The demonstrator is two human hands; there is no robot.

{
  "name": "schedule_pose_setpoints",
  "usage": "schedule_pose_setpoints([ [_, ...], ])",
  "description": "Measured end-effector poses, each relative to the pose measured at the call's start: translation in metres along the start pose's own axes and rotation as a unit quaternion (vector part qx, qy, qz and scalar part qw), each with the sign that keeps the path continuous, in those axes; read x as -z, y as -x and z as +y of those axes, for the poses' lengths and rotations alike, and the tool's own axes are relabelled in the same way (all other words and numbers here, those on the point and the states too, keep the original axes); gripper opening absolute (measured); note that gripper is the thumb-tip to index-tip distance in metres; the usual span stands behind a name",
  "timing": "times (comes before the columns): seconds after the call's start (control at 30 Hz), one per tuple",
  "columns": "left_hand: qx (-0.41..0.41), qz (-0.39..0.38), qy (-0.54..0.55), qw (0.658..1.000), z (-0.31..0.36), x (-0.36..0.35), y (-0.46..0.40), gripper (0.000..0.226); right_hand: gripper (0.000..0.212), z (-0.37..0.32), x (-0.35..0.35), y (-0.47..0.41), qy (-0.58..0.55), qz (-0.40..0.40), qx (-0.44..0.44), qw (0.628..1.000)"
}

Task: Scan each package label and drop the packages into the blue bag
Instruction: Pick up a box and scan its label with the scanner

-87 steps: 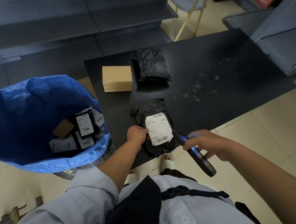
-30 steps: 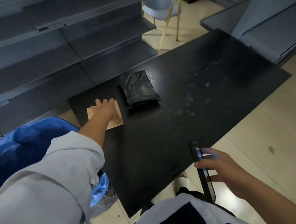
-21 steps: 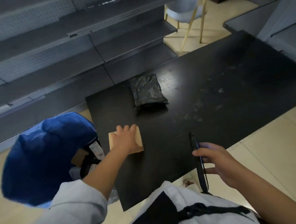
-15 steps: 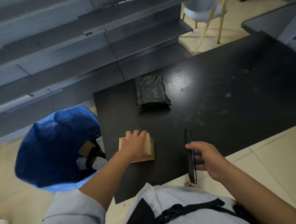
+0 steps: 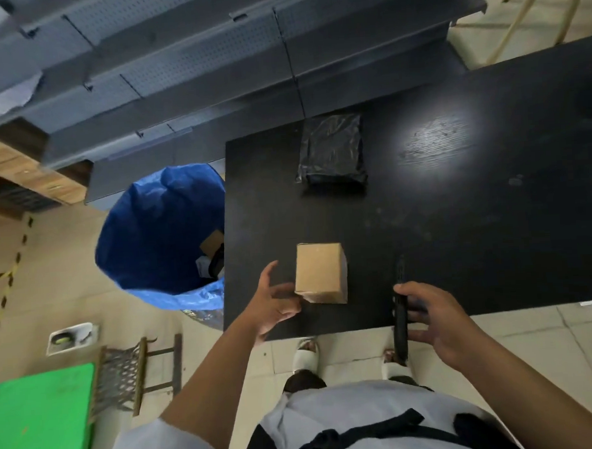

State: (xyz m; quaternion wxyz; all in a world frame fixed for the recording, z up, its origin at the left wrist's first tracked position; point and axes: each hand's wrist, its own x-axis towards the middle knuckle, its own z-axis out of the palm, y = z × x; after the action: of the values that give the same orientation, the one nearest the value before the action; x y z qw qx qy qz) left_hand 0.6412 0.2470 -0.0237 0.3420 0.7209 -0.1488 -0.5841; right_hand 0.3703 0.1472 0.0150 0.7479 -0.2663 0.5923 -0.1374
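Status: partly complete. The blue bag point(image 5: 158, 231) stands open on the floor against the left edge of the black table point(image 5: 494, 231). Several packages already lie inside it, visible near the bag's right wall (their exact number cannot be read from this view).

Two packages are left on the table:

1. A cardboard box point(image 5: 320, 272), near the front edge. No label shows on its visible faces, so the label is probably on a hidden face and the box will likely need turning before a scan.
2. A black plastic parcel point(image 5: 332, 150), farther back and well apart from the box. No label shows on its top side either.

Hand state:

- The left hand point(image 5: 274, 304) sits at the box's lower left corner. The thumb is spread out and the fingers are loosely bent, touching or nearly touching the corner. No closed grasp on the box is visible.
- The right hand point(image 5: 433, 316) holds the scanner point(image 5: 400, 308), a dark slim handheld device seen edge-on, with the fingers wrapped around its body. It sits at the front table edge, right of the box, and is not aimed at any label.

Remaining work, as judged here: scan and drop the box, then the parcel.
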Motion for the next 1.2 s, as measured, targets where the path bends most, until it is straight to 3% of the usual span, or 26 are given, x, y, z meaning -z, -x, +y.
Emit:
schedule_pose_setpoints([
  [0.17,-0.026,0.08,-0.047,0.995,0.0,-0.013,0.017,0.106,0.028,0.006,0.017,0.004,0.011,-0.025,-0.006,1.0],
  [0.27,-0.085,0.148,-0.099,0.98,0.003,-0.038,0.026,0.094,0.01,0.006,0.022,0.007,0.011,-0.027,-0.003,1.0],
  [0.37,-0.132,0.2,-0.23,0.943,0.012,-0.073,0.03,0.099,0.008,0.006,0.028,0.009,0.01,-0.028,0.0,1.0],
  [0.43,-0.143,0.222,-0.349,0.899,0.024,-0.088,0.025,0.105,0.017,0.008,0.032,0.011,0.014,-0.025,0.003,1.0],
  [0.5,-0.141,0.21,-0.401,0.88,0.041,-0.09,0.015,0.096,0.024,0.009,0.036,0.012,0.015,-0.025,0.01,1.0],
  [0.57,-0.134,0.147,-0.407,0.891,0.058,-0.08,0.004,0.087,0.025,0.009,0.041,0.013,0.015,-0.024,0.019,0.999],
  [0.63,-0.128,0.09,-0.454,0.877,0.075,-0.064,-0.004,0.091,0.021,0.01,0.048,0.015,0.009,-0.021,0.026,0.999],
  [0.77,-0.123,0.022,-0.572,0.811,0.099,-0.047,-0.014,0.107,0.012,0.013,0.059,0.02,-0.01,-0.012,0.039,0.999],
  [0.87,-0.151,0.054,-0.651,0.742,0.115,-0.049,-0.021,0.101,0.013,0.014,0.066,0.024,-0.006,-0.013,0.048,0.999],
  [0.93,-0.175,0.137,-0.628,0.746,0.121,-0.057,-0.021,0.094,0.013,0.015,0.071,0.026,-0.003,-0.015,0.057,0.998],
  [1.03,-0.175,0.235,-0.533,0.794,0.116,-0.072,-0.026,0.081,0.019,0.017,0.08,0.029,-0.005,-0.009,0.066,0.998],
  [1.1,-0.134,0.228,-0.505,0.821,0.102,-0.078,-0.033,0.07,0.023,0.019,0.086,0.031,-0.013,-0.001,0.066,0.998],
  [1.2,-0.084,0.183,-0.528,0.825,0.081,-0.081,-0.043,0.072,0.019,0.024,0.097,0.033,-0.028,0.012,0.068,0.997],
])
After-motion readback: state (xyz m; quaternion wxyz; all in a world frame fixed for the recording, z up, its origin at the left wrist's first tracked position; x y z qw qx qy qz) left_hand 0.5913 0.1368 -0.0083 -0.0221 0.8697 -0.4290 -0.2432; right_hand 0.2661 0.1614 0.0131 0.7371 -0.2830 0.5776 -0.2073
